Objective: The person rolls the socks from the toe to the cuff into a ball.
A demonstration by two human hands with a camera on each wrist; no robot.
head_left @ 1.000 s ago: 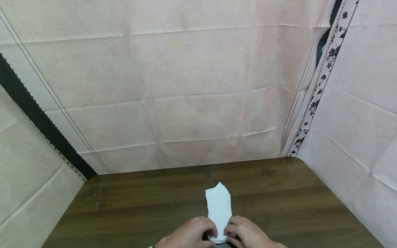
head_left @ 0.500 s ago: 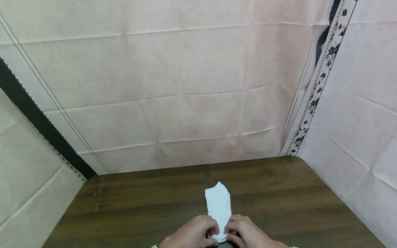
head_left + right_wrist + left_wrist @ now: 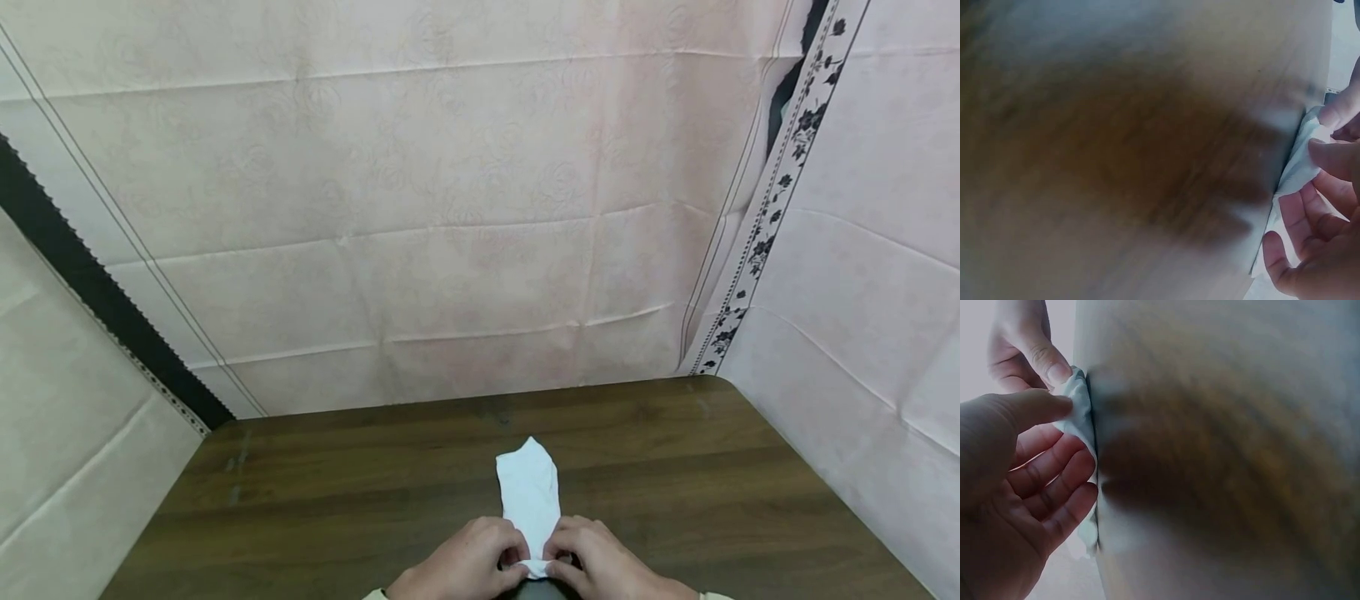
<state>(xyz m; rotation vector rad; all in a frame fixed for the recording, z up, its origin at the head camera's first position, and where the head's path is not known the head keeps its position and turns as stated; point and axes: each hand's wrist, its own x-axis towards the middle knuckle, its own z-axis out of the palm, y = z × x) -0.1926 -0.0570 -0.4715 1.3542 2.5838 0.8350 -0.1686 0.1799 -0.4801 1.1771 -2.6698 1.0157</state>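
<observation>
A narrow piece of white cloth (image 3: 529, 492) lies lengthwise on the brown wood-grain table, its far end uneven and pointed. My left hand (image 3: 480, 557) pinches the near end from the left, thumb and fingers curled at the edge. From the right, my right hand (image 3: 596, 560) pinches the same end, the two thumbs close together. Between the thumbs the cloth is turned up in a small fold. In the left wrist view that raised fold (image 3: 1079, 409) sits under the thumb. The right wrist view shows the bunched cloth (image 3: 1300, 159) between thumb and fingers.
The wood-grain table (image 3: 337, 492) reaches back to a pale patterned cloth wall (image 3: 450, 250). Similar hangings stand at the left and right sides, one with a dark strip (image 3: 112, 292), the other with a black floral border (image 3: 780, 200).
The near end of the cloth, lying nearly flat a second ago, is now turned up between the thumbs. Both hands have shifted slightly away from me and closer together.
</observation>
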